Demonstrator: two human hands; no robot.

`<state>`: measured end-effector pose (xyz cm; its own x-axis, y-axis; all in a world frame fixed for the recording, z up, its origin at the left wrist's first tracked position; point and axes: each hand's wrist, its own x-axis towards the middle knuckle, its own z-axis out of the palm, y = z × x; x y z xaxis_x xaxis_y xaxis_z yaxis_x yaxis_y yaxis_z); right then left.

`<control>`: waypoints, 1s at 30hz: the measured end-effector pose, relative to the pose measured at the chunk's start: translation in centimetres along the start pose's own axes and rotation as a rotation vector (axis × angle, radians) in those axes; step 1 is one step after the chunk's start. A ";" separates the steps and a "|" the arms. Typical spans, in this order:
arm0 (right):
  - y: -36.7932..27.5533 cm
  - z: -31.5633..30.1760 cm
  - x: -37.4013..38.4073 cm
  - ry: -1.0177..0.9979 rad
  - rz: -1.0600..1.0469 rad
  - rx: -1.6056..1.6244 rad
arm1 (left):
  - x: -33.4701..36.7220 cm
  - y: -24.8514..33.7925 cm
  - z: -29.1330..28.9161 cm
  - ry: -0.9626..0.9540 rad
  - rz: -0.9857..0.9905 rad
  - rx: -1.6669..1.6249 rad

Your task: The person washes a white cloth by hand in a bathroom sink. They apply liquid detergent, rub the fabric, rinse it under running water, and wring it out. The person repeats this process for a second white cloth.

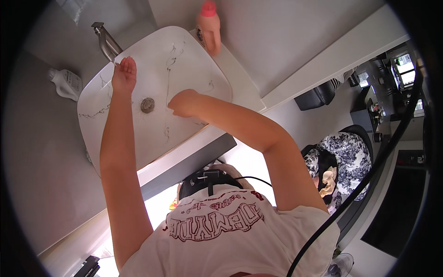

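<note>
Hanging palm up just beside the tap (108, 45), the left hand (124, 76) has its fingers side by side, slightly curled and apart from the palm; whether it touches the spout, I cannot tell. Bent at the wrist, the right hand (183, 102) is over the sink (152, 62), to the right of the drain (147, 105), back turned up and fingers toward the left; its fingertips are hidden, so I cannot tell whether they are together or clamped on anything. The metal tap stands at the far left edge of the sink, which is white with dark veins and rounded corners. A pink bottle (211, 33) with a red cap stands on the counter (251, 96) beyond the sink's right side; a white bottle (67, 84) is near its left edge.
</note>
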<state>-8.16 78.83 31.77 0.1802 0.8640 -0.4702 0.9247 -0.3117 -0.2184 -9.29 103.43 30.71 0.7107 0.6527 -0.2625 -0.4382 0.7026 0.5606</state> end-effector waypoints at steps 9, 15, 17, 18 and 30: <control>0.5 0.0 1.5 0.123 0.027 0.061 | -3.2 0.5 -4.8 -0.565 0.230 2.026; 0.7 -0.1 1.2 0.104 0.034 0.101 | -8.0 -0.9 -5.4 -0.534 0.087 2.160; 0.6 -0.1 1.1 0.106 0.033 0.120 | -8.0 -1.3 -5.4 -0.552 0.164 2.187; 0.6 -0.2 1.0 0.121 0.032 0.139 | -8.2 -1.5 -5.3 -0.563 0.204 2.201; 1.9 0.3 1.1 0.168 -0.118 0.072 | -11.1 5.8 -9.6 -0.351 0.081 2.634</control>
<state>-6.27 79.05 30.63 0.1315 0.9480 -0.2898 0.9176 -0.2271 -0.3264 -25.01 102.95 29.38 0.8529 0.4335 -0.2909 0.4376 -0.8975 -0.0545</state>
